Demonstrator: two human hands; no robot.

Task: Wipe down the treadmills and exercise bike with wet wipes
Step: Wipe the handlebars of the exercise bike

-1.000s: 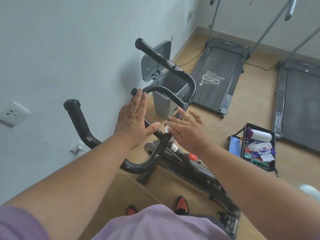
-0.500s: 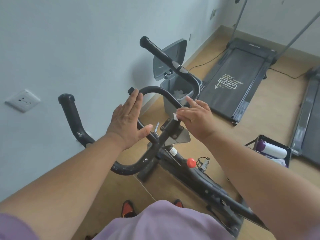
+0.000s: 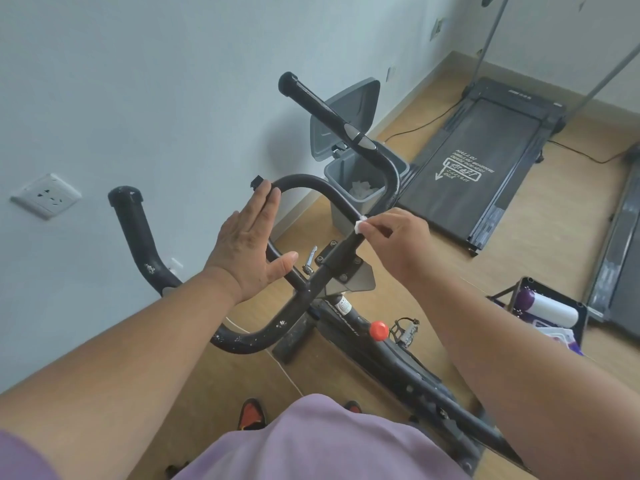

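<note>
The black exercise bike's handlebar (image 3: 313,183) fills the middle of the view, with a worn left horn (image 3: 133,230) and a right horn (image 3: 325,112). My left hand (image 3: 247,244) lies flat with straight fingers over the inner loop bar, fingertips near its top. My right hand (image 3: 391,237) pinches a small white wet wipe (image 3: 360,225) and presses it on the loop bar's right side. A dark treadmill (image 3: 478,168) lies on the floor at the back right.
A grey bin (image 3: 341,199) with its lid up and used wipes inside stands by the wall behind the handlebar. A black basket (image 3: 540,306) of supplies sits on the floor at right. A second treadmill (image 3: 623,258) runs along the right edge. A wall socket (image 3: 45,195) is at left.
My right hand has moved up and right along the loop bar with the wipe. My left hand stays flat on the loop. The view has shifted closer to the handlebar.
</note>
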